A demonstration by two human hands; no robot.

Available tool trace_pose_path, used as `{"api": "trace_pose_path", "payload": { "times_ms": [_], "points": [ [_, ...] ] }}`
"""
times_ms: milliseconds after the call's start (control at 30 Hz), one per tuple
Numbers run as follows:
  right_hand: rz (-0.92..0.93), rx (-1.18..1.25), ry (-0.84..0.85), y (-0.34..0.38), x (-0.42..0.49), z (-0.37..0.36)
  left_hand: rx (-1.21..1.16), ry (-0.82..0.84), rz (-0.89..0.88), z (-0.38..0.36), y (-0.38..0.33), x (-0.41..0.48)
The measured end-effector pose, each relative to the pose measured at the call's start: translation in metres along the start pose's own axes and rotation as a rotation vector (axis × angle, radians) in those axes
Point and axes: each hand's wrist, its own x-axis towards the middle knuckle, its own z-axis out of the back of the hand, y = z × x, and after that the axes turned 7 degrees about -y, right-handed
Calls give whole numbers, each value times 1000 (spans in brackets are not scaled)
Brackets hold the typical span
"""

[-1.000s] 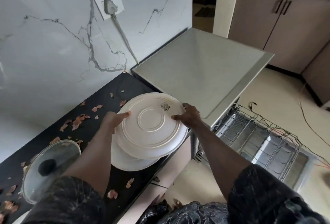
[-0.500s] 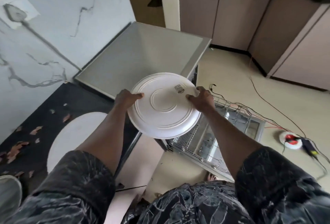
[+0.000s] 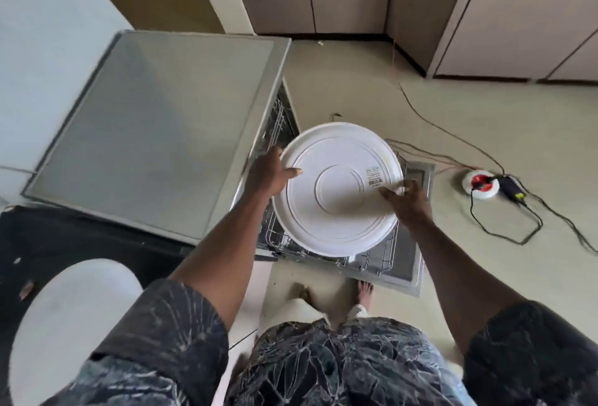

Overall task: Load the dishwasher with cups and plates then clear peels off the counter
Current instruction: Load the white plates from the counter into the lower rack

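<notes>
As the plate (image 3: 336, 201) hung upside down over the rack (image 3: 382, 256), loading was the step in hand.
The left hand (image 3: 268, 176) gripped its rim at nine o'clock and the right hand (image 3: 409, 203) at three, thumbs on top. Next it would likely need tipping on edge and lowering in. What showed of the rack held no dishes. A second plate (image 3: 74, 318) lay on the counter (image 3: 64, 234) at seven o'clock.

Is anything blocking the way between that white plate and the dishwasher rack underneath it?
The left hand and right hand hold the plate over the pulled-out rack; nothing visible lies between, though the plate hides part of it.
</notes>
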Motion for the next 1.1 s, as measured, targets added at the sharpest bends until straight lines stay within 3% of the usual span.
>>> {"api": "trace_pose_path", "payload": {
  "times_ms": [400, 633, 1100],
  "points": [
    [-317, -124, -78, -132, 49, -78, 100, 216, 23, -198, 31, 64],
    [-238, -129, -153, -133, 151, -138, 11, 114, 47, -278, 44, 157],
    [28, -77, -246, -64, 316, -206, -223, -260, 166, -340, 55, 305]
  ]
}}
